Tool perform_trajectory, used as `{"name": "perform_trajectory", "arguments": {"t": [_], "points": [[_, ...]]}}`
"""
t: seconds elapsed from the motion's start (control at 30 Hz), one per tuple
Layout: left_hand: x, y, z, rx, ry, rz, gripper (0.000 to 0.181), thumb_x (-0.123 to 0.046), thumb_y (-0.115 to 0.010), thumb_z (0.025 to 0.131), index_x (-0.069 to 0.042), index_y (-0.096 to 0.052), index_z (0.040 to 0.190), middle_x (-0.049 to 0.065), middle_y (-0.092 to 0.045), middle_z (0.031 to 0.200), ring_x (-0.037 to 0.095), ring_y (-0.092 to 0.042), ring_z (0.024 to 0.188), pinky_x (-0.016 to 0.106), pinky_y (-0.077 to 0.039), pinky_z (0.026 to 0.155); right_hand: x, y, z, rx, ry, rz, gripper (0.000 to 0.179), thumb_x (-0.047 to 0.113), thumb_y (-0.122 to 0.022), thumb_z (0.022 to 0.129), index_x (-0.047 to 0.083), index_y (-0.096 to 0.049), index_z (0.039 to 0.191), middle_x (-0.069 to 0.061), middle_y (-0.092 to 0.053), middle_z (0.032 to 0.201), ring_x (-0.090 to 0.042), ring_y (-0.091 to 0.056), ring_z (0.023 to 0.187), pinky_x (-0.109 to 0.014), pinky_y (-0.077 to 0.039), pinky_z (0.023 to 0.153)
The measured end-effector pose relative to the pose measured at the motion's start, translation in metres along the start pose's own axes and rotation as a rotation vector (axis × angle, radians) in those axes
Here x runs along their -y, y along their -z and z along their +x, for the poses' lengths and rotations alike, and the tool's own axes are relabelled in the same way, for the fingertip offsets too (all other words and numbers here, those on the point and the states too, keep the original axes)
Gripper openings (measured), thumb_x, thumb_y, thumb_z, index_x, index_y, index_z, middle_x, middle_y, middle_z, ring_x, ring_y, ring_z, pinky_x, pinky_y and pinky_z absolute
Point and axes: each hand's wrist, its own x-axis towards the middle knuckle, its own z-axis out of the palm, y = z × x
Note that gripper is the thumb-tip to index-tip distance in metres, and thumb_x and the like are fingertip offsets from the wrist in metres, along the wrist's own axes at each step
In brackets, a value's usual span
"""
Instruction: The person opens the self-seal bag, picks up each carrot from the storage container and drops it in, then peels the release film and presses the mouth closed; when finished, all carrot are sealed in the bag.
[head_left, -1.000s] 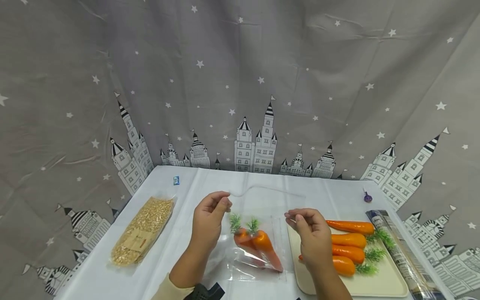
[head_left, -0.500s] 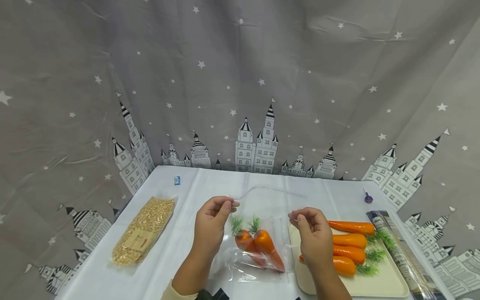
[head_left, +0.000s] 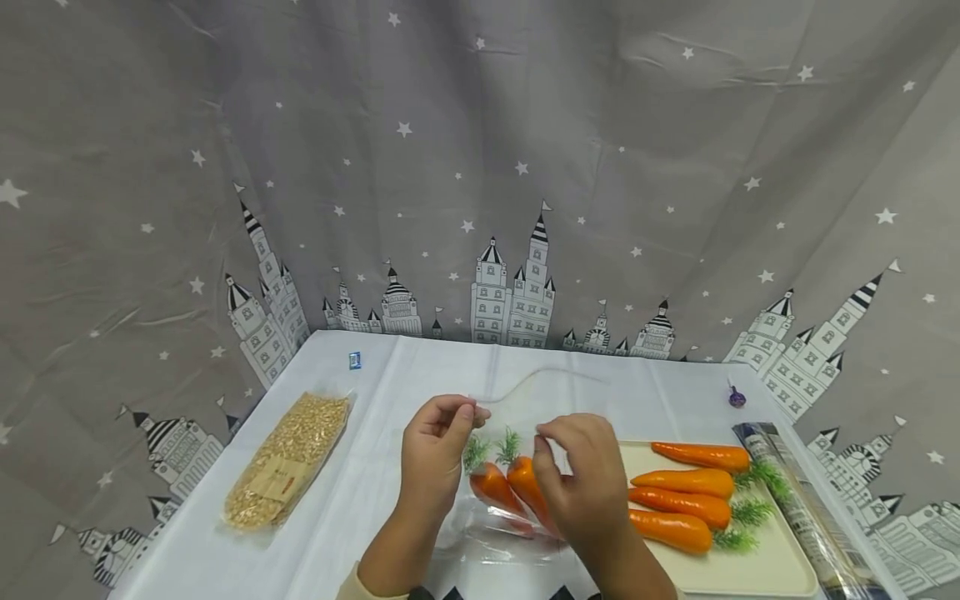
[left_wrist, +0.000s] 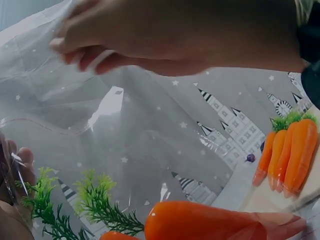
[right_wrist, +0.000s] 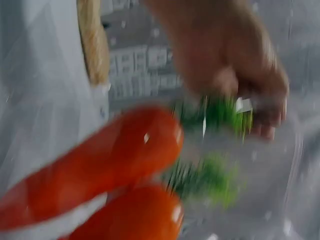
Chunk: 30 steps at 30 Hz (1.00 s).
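A clear plastic bag [head_left: 487, 542] stands upright mid-table, its open top edge bowed away. Two carrots [head_left: 497, 487] with feathery green tops are inside. My left hand [head_left: 435, 450] pinches the bag's upper left edge between thumb and fingers; in the right wrist view the left hand [right_wrist: 235, 65] shows behind the film. My right hand [head_left: 581, 467] is in front of the bag, overlapping one carrot. Its fingers are loosely bent, thumb and forefinger apart. The left wrist view shows the right hand [left_wrist: 125, 35] above the bagged carrot [left_wrist: 200, 222], with nothing seen in its fingers.
On the right, a cream tray [head_left: 780, 567] bears several carrots [head_left: 682, 500]. Beside it lies a long shiny printed package [head_left: 810, 517], with a small purple item [head_left: 736, 397] behind. A bag of pale grains [head_left: 288, 462] lies left, a blue packet [head_left: 355, 361] at the back.
My right hand has moved left from beside the tray to in front of the bag, uncovering more of the tray's carrots. The left hand, still pinching the bag, has shifted slightly right.
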Motion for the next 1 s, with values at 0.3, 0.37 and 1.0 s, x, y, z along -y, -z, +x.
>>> {"name": "perform_trajectory", "arguments": {"t": [0.3,0.37,1.0], "points": [[-0.004,-0.003,-0.002,-0.018,-0.018,0.101,0.015,-0.011,-0.071,0.100,0.003,-0.073,0.106,0.005,-0.074,0.096,0.018,-0.072,0.090,0.026,-0.060,0.085,0.019,-0.026,0.018,0.282,-0.014,-0.014,0.011,0.009,-0.070,0.097,0.005,-0.074,0.106,-0.004,-0.070,0.094,-0.022,-0.062,0.088,-0.031,-0.052,0.082],[-0.004,-0.003,-0.004,-0.006,-0.033,0.118,0.014,-0.012,-0.071,0.100,0.001,-0.074,0.105,0.007,-0.075,0.097,0.019,-0.073,0.091,0.026,-0.060,0.084,0.018,-0.030,0.021,0.289,-0.020,-0.031,0.011,0.007,-0.072,0.095,0.005,-0.074,0.105,-0.004,-0.069,0.093,-0.022,-0.062,0.087,-0.032,-0.053,0.081],[-0.008,-0.004,-0.007,0.058,-0.156,0.218,0.008,-0.011,-0.071,0.100,-0.008,-0.077,0.103,0.004,-0.072,0.100,0.018,-0.073,0.092,0.026,-0.061,0.083,0.013,-0.022,0.035,0.430,-0.026,-0.085,0.009,0.014,-0.074,0.097,0.009,-0.076,0.104,-0.002,-0.072,0.097,-0.019,-0.063,0.092,-0.028,-0.057,0.084]]}}
